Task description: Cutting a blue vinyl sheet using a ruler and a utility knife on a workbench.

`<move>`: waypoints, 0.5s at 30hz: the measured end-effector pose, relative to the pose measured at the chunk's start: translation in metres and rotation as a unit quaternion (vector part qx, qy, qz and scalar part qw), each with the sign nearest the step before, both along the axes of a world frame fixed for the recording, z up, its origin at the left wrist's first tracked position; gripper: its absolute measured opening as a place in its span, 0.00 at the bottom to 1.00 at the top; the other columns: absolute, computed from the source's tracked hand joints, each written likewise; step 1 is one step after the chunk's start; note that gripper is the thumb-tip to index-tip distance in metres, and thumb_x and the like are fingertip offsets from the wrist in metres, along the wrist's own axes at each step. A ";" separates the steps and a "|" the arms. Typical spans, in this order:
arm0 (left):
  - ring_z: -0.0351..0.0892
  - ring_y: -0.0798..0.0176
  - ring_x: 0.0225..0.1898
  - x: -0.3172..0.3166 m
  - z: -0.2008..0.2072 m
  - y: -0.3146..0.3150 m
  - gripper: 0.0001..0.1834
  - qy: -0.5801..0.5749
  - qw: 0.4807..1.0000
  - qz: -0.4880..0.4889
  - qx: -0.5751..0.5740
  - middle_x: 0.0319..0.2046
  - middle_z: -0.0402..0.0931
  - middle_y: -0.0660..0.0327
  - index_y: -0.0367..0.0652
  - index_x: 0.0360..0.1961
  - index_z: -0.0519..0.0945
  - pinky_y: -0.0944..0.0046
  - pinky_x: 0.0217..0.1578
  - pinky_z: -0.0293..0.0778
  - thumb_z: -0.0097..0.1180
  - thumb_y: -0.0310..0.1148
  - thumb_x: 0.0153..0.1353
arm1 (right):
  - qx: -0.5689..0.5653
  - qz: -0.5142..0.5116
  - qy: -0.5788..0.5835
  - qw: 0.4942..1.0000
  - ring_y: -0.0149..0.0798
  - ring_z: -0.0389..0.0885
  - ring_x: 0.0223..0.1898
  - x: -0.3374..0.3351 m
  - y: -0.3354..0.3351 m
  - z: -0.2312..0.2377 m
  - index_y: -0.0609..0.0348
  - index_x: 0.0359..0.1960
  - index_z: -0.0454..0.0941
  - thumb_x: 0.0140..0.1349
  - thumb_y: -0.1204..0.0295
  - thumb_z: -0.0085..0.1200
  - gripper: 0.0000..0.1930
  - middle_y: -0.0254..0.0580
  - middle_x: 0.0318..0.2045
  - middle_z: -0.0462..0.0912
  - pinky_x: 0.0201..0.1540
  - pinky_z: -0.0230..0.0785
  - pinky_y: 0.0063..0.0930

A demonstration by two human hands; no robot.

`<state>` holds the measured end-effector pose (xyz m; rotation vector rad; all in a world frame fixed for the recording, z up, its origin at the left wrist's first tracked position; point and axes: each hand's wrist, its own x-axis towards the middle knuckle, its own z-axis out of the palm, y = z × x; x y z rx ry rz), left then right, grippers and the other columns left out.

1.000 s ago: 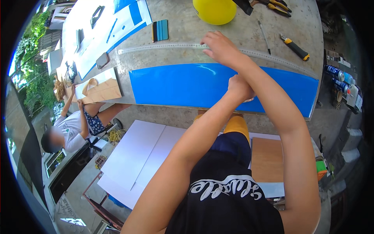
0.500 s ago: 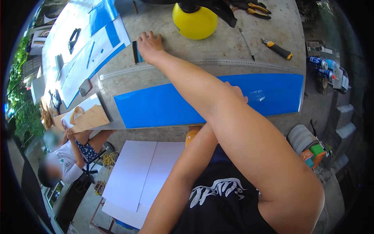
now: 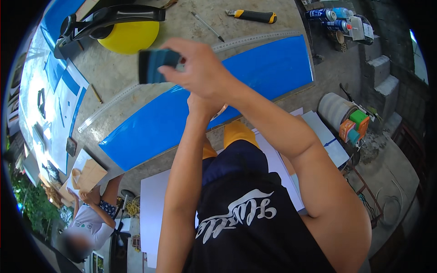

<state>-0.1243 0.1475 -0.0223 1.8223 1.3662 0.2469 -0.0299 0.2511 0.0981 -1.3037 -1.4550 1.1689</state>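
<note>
A long glossy blue sheet (image 3: 145,120) lies along the near edge of the table. Above its middle, my right hand (image 3: 195,68) grips a flat blue-and-black squeegee (image 3: 157,66), slightly blurred by motion. My right forearm crosses over to the left. Under my right wrist, my left hand (image 3: 203,105) is at the sheet's near edge; its fingers are mostly hidden. Behind the sheet a long transparent-looking ruler (image 3: 257,41) runs along the table, partly covered by my right hand and the squeegee.
A yellow rounded container with a black top (image 3: 132,38) stands farther back. Beyond the ruler lie a pen (image 3: 207,26) and a yellow-and-black utility knife (image 3: 252,16). White and blue sheets (image 3: 59,100) cover the table's left. A person (image 3: 93,218) sits lower left, holding papers. Spray cans (image 3: 321,15) stand at right.
My right hand has picked up the squeegee from the table and brought it back over the blue sheet. My left hand now sits beneath my right wrist. The view has shifted and turned.
</note>
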 end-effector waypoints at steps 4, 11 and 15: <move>0.84 0.40 0.49 0.031 0.075 0.043 0.25 0.202 0.946 -0.029 -0.252 0.52 0.78 0.43 0.48 0.48 0.89 0.49 0.50 0.81 0.62 0.54 0.58 | -0.131 -0.165 -0.130 0.969 0.31 0.80 0.34 0.148 -0.069 -0.007 0.66 0.40 0.83 0.55 0.75 0.68 0.12 0.40 0.34 0.82 0.39 0.74 0.27; 0.84 0.40 0.50 0.027 0.078 0.041 0.25 0.211 0.946 -0.018 -0.247 0.54 0.77 0.44 0.49 0.48 0.89 0.48 0.52 0.80 0.63 0.55 0.58 | -0.232 -0.133 -0.342 0.901 0.52 0.79 0.29 0.195 -0.123 -0.011 0.66 0.34 0.76 0.64 0.70 0.60 0.10 0.48 0.32 0.81 0.34 0.71 0.42; 0.84 0.40 0.51 0.026 0.077 0.039 0.25 0.219 0.947 -0.023 -0.234 0.54 0.77 0.44 0.50 0.48 0.89 0.47 0.52 0.80 0.62 0.55 0.58 | -0.158 -0.122 -0.342 0.918 0.58 0.80 0.32 0.165 -0.127 -0.040 0.64 0.33 0.74 0.65 0.69 0.59 0.11 0.51 0.33 0.81 0.35 0.72 0.48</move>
